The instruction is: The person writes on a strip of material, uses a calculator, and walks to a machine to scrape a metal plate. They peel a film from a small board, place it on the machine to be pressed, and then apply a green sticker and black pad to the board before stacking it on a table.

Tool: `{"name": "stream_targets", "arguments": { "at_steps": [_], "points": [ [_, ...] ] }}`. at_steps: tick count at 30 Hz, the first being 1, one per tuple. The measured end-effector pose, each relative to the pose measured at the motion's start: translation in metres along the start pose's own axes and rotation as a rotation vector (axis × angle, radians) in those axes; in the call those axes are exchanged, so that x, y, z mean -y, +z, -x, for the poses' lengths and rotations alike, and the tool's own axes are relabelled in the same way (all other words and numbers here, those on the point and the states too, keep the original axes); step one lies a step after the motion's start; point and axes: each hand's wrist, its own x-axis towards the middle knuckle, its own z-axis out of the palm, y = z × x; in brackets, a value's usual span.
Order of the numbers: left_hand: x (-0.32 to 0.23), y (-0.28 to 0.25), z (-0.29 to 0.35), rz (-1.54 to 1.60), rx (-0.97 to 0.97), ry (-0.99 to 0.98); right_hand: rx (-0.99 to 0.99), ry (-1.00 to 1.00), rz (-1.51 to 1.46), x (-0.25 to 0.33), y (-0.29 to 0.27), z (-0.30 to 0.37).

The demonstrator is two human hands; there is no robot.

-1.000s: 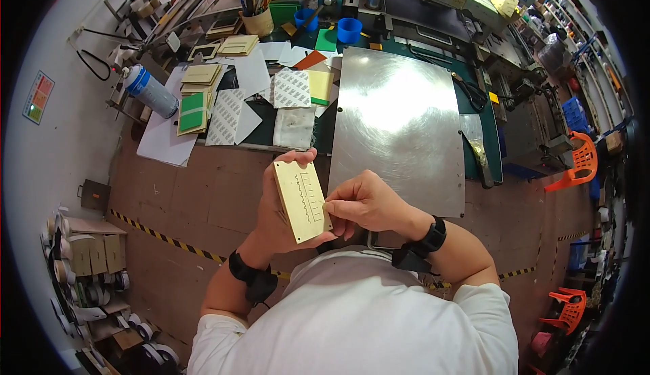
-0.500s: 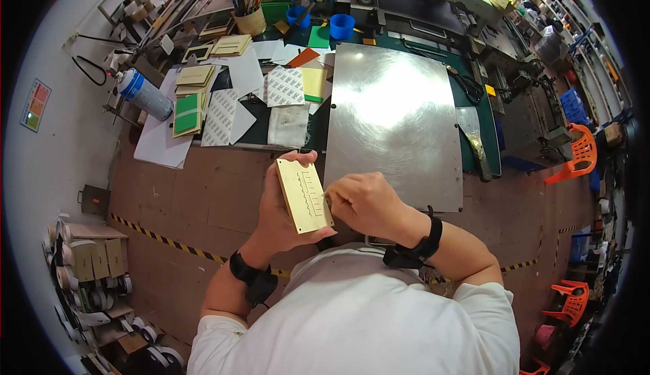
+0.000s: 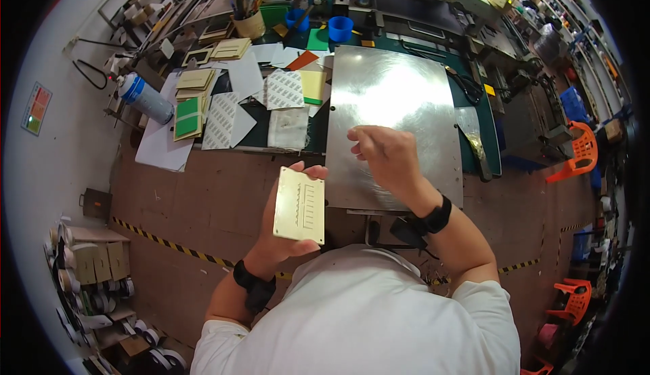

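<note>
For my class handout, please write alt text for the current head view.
A person's left hand holds a cream rectangular block with fine dark lines; the right hand, fingers curled, shows over a shiny metal sheet. Papers lie left of the sheet.

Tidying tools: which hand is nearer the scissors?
Right. The right hand is over the metal sheet, below left of the scissors; the left hand, gripping the cream block, is farther left and lower.

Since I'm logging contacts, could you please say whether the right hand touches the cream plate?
Apart: the head view shows a clear gap between the right hand and cream plate.
</note>
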Motion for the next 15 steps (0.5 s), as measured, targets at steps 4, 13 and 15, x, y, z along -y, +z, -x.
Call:
{"name": "stream_targets", "arguments": {
  "at_steps": [4,13,15],
  "points": [
    [0.002,-0.006,0.01,0.219,-0.068,-0.194,0.253,-0.841,0.605,0.027,0.0,-0.003],
    [0.013,-0.012,0.024,0.322,0.06,-0.455,0.624,-1.03,0.682,0.056,0.025,0.006],
    [0.01,-0.01,0.024,0.328,0.067,-0.457,0.668,-1.018,0.78,0.058,0.027,0.005]
  ]
}}
